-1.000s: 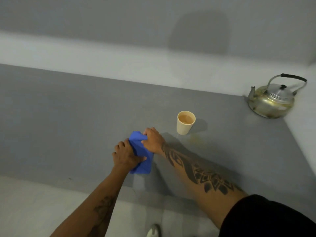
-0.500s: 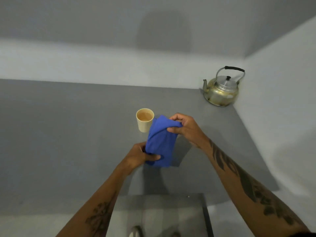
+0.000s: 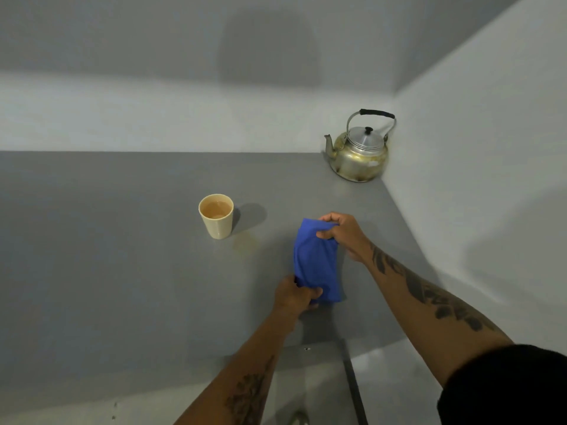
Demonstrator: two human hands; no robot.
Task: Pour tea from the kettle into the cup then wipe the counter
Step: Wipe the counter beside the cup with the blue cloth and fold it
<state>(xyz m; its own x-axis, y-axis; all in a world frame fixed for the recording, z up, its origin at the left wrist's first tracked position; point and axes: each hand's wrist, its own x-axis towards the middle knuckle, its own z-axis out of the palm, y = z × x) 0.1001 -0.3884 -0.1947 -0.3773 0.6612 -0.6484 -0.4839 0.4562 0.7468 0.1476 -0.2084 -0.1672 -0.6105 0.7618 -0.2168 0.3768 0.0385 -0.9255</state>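
Note:
A cream cup [image 3: 216, 219] holding brown tea stands on the grey counter [image 3: 107, 256]. A faint tea stain [image 3: 244, 243] lies just right of the cup's base. A folded blue cloth [image 3: 316, 261] is held over the counter, right of the stain. My right hand [image 3: 343, 233] pinches its far top edge. My left hand [image 3: 294, 297] grips its near bottom end. A worn metal kettle [image 3: 359, 151] with a black-gripped handle sits in the far right corner.
White walls [image 3: 475, 179] close the counter at the back and along the right side. The counter's front edge [image 3: 214, 391] runs below my forearms, with floor beyond it.
The cloth was lifted off the counter and carried to the right of the cup, both hands still on it. The view shifted, so cup and kettle appear further left.

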